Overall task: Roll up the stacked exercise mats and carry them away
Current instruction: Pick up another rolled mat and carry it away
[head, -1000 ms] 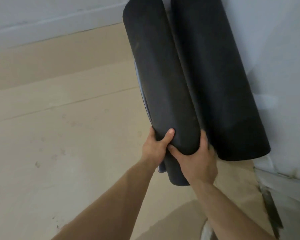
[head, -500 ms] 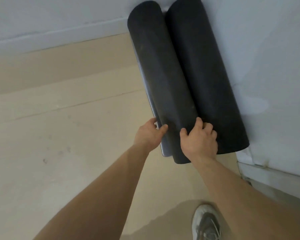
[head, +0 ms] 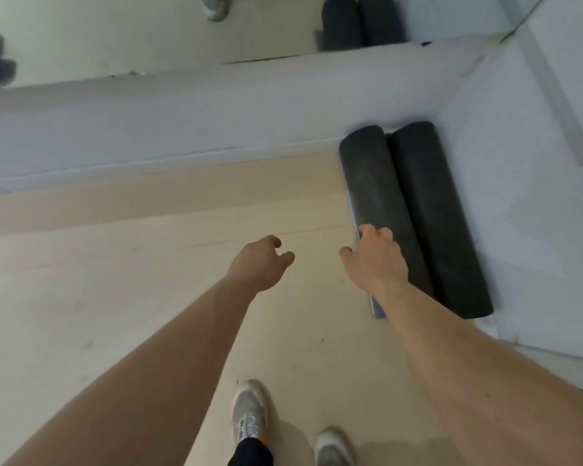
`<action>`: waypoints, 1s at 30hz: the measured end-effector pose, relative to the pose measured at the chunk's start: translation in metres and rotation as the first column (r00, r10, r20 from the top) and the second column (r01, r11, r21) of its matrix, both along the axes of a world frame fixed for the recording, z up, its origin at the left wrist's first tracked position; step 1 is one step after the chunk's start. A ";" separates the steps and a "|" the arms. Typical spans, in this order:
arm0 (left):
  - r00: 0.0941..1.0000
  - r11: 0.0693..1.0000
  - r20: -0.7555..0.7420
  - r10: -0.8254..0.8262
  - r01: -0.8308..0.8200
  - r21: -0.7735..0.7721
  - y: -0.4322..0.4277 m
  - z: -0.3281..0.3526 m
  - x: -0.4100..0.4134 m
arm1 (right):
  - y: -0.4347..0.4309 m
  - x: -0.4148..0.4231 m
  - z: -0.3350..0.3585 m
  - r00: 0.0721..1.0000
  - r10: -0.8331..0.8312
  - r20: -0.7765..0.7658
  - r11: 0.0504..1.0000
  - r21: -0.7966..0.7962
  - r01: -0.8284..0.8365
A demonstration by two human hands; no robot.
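Two rolled black exercise mats lie side by side on the floor in the room's corner. The left rolled mat (head: 377, 193) lies against the right rolled mat (head: 435, 216), which sits along the white wall. My right hand (head: 376, 260) hovers over the near part of the left roll with loosely spread fingers, holding nothing. Off to the left, over bare floor, my left hand (head: 261, 260) hangs with loosely curled fingers and holds nothing.
A white wall (head: 182, 105) with a baseboard runs across the back, with a mirror (head: 148, 31) above it reflecting the rolls. Another white wall (head: 525, 213) borders the right side. Light wooden floor (head: 115, 280) spreads left; my grey shoes (head: 249, 415) stand below.
Both hands have let go of the left roll and drawn back. The view has pulled away and up, so the rolls now look smaller and lie in the corner.
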State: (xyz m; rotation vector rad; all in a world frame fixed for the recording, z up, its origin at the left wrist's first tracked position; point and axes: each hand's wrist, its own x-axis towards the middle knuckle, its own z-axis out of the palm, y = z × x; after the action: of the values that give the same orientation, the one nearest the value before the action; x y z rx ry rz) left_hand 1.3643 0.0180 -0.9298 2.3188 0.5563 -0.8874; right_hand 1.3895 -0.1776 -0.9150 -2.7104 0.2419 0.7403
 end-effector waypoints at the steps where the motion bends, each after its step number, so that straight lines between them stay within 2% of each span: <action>1: 1.000 1.000 0.020 0.013 -0.013 0.018 0.013 0.014 -0.008 | 0.016 -0.003 0.012 0.999 0.053 0.006 0.999 0.001 -0.053; 5: 0.995 0.994 0.088 0.043 -0.051 0.093 0.067 0.057 -0.057 | 0.084 -0.024 0.052 0.948 0.319 0.002 0.946 -0.055 -0.319; 7: 0.989 0.988 0.123 0.086 -0.100 0.114 0.096 0.073 -0.091 | 0.120 -0.043 0.067 0.890 0.456 -0.008 0.887 -0.081 -0.455; 12: 0.962 0.955 0.159 0.220 -0.245 0.164 0.181 0.099 -0.192 | 0.220 -0.106 0.093 0.746 0.666 -0.029 0.740 -0.100 -0.665; 22: 0.848 0.812 0.111 0.519 -0.529 0.246 0.372 0.111 -0.477 | 0.454 -0.312 0.103 0.418 0.906 -0.060 0.412 -0.092 -0.907; 27: 0.821 0.775 0.024 0.571 -0.548 0.315 0.462 0.128 -0.620 | 0.574 -0.427 0.114 0.300 0.952 -0.058 0.299 -0.039 -0.954; 30: 0.792 0.739 0.012 0.610 -0.575 0.350 0.516 0.138 -0.682 | 0.647 -0.488 0.119 0.265 0.964 -0.025 0.266 0.020 -0.964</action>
State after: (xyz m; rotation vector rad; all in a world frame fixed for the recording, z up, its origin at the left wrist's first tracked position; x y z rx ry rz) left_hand 0.6825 0.5343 -0.7920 2.1493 1.5034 -0.6250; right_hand 0.9011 0.4691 -0.7960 -2.5685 -1.6180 1.0197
